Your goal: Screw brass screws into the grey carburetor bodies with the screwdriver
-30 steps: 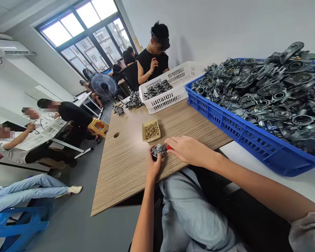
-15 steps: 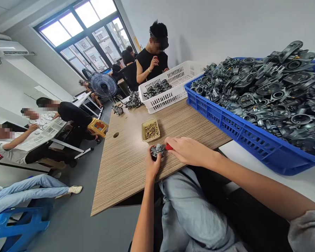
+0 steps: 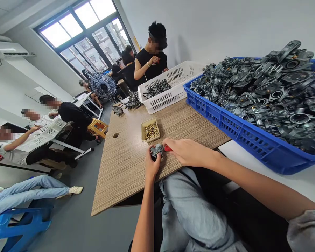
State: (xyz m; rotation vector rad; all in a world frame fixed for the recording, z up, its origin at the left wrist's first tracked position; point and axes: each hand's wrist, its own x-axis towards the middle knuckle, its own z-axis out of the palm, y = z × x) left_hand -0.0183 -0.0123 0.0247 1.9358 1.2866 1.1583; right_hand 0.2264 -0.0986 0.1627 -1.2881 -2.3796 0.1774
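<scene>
Near the table's front edge, my left hand [image 3: 152,167] grips a small grey metal carburetor body [image 3: 156,149]. My right hand [image 3: 186,151] is closed around the red handle of a tool, which looks like a screwdriver [image 3: 168,148]. Its handle points at the right side of the carburetor; the tip is hidden by the part and my fingers. Just beyond my hands stands a small beige tray [image 3: 142,134] holding many tiny brass pieces [image 3: 151,131].
To the right, a blue crate [image 3: 212,111] is heaped with similar metal parts. A white basket [image 3: 160,103] stands farther back, beside a pile of carburetors [image 3: 133,100]. Across the table a co-worker [image 3: 152,64] handles something red. A fan [image 3: 103,85] is behind.
My right hand has shifted slightly left and its grip on the red handle has turned a little. My left hand and the carburetor stay nearly in place.
</scene>
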